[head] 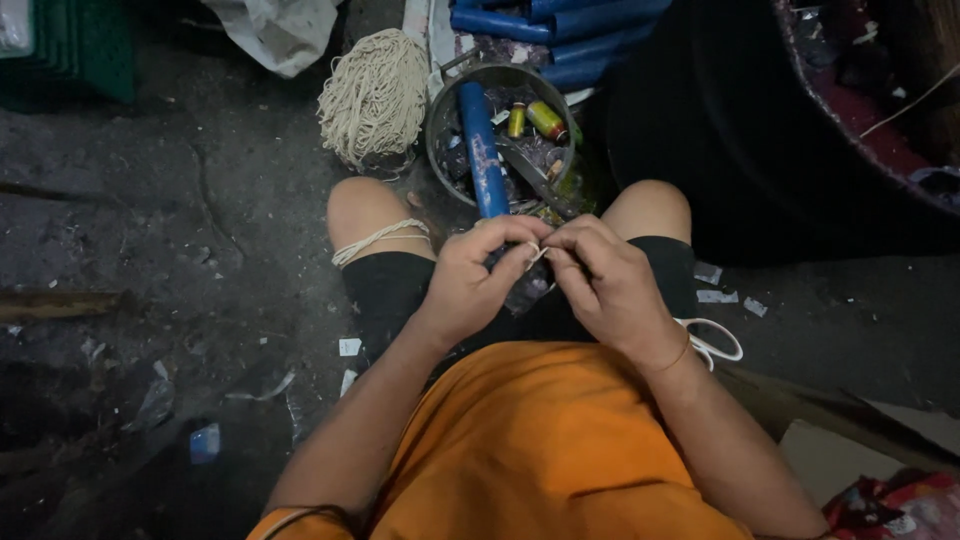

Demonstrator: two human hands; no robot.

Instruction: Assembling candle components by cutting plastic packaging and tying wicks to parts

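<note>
Both hands, left hand (470, 280) and right hand (605, 285), pinch a cream string (537, 255) stretched between their fingertips.

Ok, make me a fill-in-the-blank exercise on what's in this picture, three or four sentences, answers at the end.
1. Both hands, the left hand and the right hand, pinch a thin pale ____ between their fingertips.
2. The long blue plastic tube stands in a round metal ____.
3. The bundle of cream string lies to the ____ of the round metal bucket.
4. The person's shirt is ____.

Missing words: string; bucket; left; orange
</note>
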